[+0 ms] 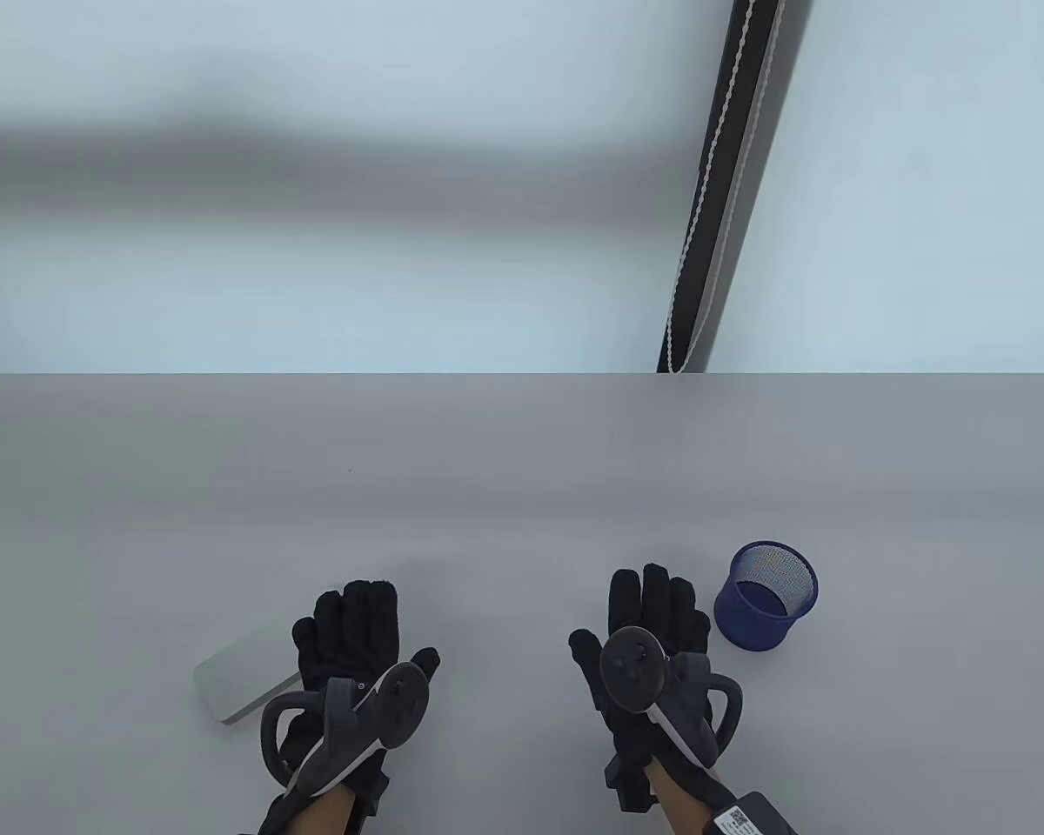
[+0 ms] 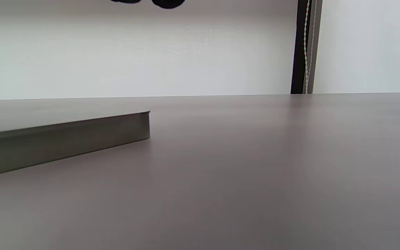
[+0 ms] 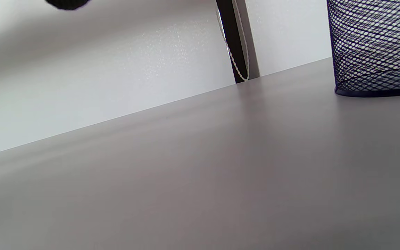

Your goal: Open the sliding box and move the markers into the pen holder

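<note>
A flat silver sliding box (image 1: 242,671) lies shut on the grey table near the front left; the left wrist view shows its long side (image 2: 64,140). My left hand (image 1: 352,639) lies flat beside it with straight fingers, partly over its right end, holding nothing. My right hand (image 1: 652,622) lies flat with straight fingers to the left of a blue mesh pen holder (image 1: 766,597), also seen at the right edge of the right wrist view (image 3: 373,48). The holder looks empty. No markers show.
The grey table (image 1: 522,487) stretches far back to a pale wall. A dark vertical strip with a white bead cord (image 1: 718,187) hangs behind the table's far edge on the right.
</note>
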`<state>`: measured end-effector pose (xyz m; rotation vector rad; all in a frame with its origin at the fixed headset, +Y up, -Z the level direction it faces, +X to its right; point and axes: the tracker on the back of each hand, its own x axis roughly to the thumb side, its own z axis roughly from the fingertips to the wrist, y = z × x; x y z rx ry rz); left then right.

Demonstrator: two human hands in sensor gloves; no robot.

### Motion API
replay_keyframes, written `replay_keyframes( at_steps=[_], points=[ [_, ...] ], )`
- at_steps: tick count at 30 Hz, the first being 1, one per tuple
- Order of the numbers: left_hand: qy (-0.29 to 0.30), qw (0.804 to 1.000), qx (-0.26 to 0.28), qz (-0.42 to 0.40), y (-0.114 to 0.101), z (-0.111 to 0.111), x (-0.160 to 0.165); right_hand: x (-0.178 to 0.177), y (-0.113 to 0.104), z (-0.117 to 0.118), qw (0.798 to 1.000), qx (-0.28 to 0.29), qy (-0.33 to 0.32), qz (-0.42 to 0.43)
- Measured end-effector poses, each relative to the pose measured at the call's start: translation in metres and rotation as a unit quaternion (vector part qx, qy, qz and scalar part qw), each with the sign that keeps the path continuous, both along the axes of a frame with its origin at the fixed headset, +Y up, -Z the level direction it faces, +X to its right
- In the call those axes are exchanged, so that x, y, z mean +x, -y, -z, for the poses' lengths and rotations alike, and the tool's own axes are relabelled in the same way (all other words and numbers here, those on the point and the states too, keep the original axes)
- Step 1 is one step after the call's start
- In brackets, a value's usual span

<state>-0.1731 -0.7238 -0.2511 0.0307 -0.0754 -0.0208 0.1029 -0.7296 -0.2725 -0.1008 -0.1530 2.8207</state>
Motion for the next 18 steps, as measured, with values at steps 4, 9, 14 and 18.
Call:
replay_keyframes(
  at_steps=[4,9,14,18],
  points=[
    [-0.003,1.000,-0.002,-0.003,0.000,0.000,-0.001,-0.001,-0.001,-0.001,1.000,0.005,-0.002,-0.007],
    [-0.001,1.000,0.000,0.000,0.000,0.000,-0.003,-0.002,-0.003,-0.002,1.000,0.010,-0.005,-0.011],
    [0.000,1.000,0.003,-0.006,-0.003,0.000,-0.007,-0.001,-0.004,-0.003,1.000,0.015,-0.006,-0.016],
    [-0.008,1.000,0.004,-0.017,-0.007,0.001,-0.016,-0.001,-0.003,-0.003,1.000,0.014,-0.008,-0.014]
  ],
)
